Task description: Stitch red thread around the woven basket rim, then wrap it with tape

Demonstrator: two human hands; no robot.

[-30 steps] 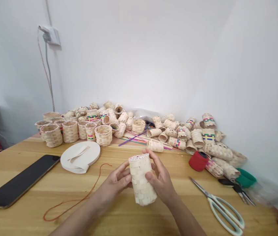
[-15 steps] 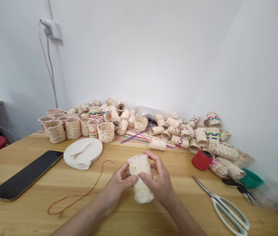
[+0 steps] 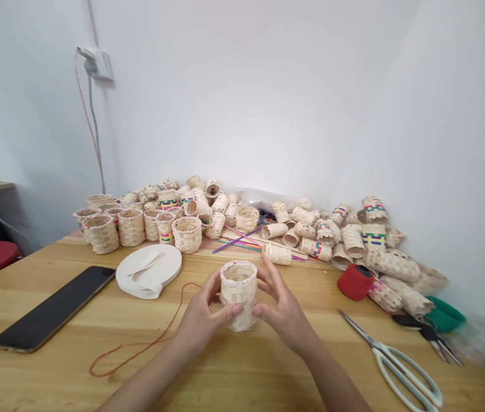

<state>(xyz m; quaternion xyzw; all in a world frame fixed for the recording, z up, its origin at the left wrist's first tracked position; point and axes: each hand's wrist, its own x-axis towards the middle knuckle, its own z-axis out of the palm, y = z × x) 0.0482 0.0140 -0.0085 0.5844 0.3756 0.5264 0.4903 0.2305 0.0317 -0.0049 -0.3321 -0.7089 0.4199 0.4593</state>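
A small woven basket of pale strips, its rim bound with red and white stitching, stands upright between my hands with its open top showing. My left hand is closed around its left side, thumb across the front. On the right side, my right hand holds it lightly with the thumb at its edge; the index finger is raised off it. A thin red thread lies curled on the table left of my left hand.
Finished-rim baskets stand at the back left; many woven tubes are heaped along the wall. A white ribbon roll and a phone lie left. Scissors, a red thread spool and a green cone are right.
The basket has been tilted from leaning, with its wall facing me, to upright with its opening visible. My right hand's fingers have loosened from its side. The view has shifted slightly.
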